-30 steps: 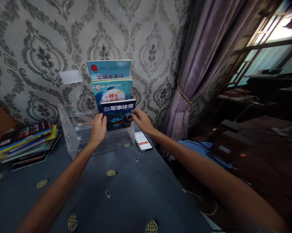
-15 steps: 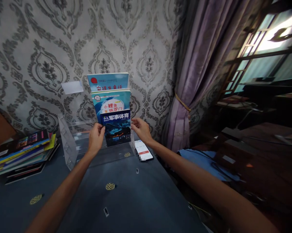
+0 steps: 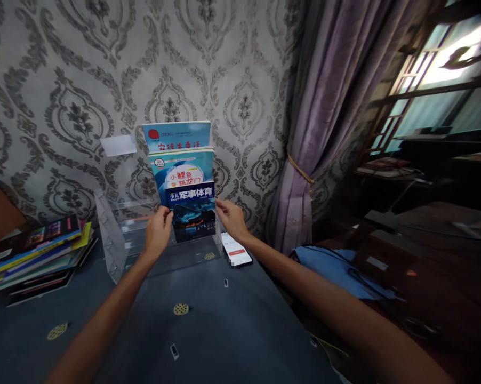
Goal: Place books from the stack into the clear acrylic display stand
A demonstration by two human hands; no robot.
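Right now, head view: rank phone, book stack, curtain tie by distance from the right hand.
1. Phone: on the table just below the right hand.
2. Curtain tie: to its right, on the purple curtain.
3. Book stack: far left on the table.

Both hands hold a dark blue book (image 3: pixel 193 212) upright in a clear plastic rack (image 3: pixel 116 234), the left hand (image 3: pixel 157 232) at its left edge, the right hand (image 3: pixel 230 220) at its right. Two light blue books (image 3: pixel 181 160) stand behind it. A phone (image 3: pixel 236 249) lies just right of the rack, and a stack of books (image 3: pixel 32 250) lies to the left on the table (image 3: pixel 208 325).
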